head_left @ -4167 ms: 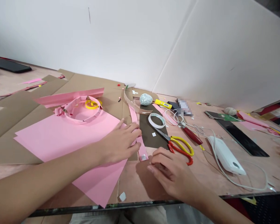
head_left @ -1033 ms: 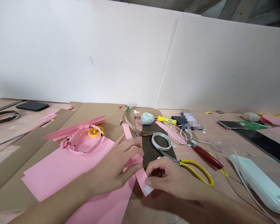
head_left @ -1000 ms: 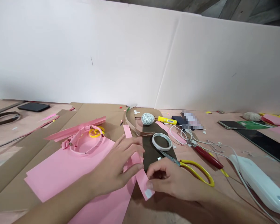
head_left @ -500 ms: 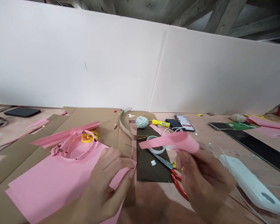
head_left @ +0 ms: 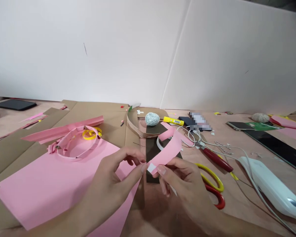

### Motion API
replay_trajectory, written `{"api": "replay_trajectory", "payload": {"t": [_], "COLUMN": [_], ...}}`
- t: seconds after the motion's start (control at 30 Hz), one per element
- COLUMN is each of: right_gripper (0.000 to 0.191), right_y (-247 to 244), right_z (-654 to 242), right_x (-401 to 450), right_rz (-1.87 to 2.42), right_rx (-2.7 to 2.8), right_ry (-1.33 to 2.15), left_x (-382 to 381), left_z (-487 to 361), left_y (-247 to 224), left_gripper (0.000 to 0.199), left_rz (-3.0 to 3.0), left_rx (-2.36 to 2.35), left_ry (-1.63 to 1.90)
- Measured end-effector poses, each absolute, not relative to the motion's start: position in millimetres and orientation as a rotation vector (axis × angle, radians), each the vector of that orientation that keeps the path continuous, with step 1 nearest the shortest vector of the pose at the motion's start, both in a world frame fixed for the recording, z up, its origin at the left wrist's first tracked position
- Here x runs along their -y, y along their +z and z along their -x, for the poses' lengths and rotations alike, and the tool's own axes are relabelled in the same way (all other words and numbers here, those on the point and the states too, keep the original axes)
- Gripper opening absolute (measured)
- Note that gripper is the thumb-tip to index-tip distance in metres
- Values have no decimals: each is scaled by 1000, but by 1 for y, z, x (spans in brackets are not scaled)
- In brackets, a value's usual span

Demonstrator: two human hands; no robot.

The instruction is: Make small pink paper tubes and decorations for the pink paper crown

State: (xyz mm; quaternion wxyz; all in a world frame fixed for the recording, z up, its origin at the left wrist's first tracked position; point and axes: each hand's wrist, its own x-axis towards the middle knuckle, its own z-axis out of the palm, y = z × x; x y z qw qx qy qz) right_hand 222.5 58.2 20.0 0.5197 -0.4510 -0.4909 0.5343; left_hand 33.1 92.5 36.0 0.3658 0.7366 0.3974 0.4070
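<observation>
A curled pink paper strip (head_left: 171, 149) with a small white patch (head_left: 151, 168) at its near end is pinched between the thumb and fingers of my right hand (head_left: 185, 177). My left hand (head_left: 120, 177) has its thumb and fingertips together at the patch's left edge, touching the strip's end. Beneath my left hand lie pink sheets (head_left: 59, 177). Behind them sit a pink paper ring (head_left: 76, 158), a folded pink strip (head_left: 64, 128) and yellow paper loops (head_left: 90, 134). Red and yellow scissor handles (head_left: 218, 196) show beside my right hand.
A speckled ball (head_left: 152, 119), a glue stick (head_left: 173, 121) and a curved brown strip (head_left: 135, 128) lie ahead. To the right are a red-handled tool (head_left: 217, 159), white cables, a white device (head_left: 268, 184) and phones. A white board (head_left: 113, 56) stands behind.
My right hand has brought the pink strip down and left to meet my left hand, whose fingers have lifted off the pink sheet. The view has tilted downward, and the white patch now shows.
</observation>
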Motion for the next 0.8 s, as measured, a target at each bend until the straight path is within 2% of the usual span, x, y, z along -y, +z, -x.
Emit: {"api": "replay_trajectory", "payload": {"t": [0.07,0.23,0.6,0.8], "right_gripper": [24,23,26,22], "right_y": [19,13,16,13], "right_z": [-223,-224,-222,-222], "right_x": [-59,-58,-55,-54], "right_rz": [1072,1003,1022,1008], "right_rx": [1203,1205,1243,1251], "right_ry": [1304,1403,1400,1398], "left_x": [-94,-95,-85,-84], "left_z": [-35,-37,-36,-36], "left_y": [32,28,38,40], "left_gripper": [1,7,19,17], "left_rz": [-1701,-1536,-2365,-2332], "left_rx": [-993,-928,-890,-972], "left_ry": [1002,969,1106,1123]}}
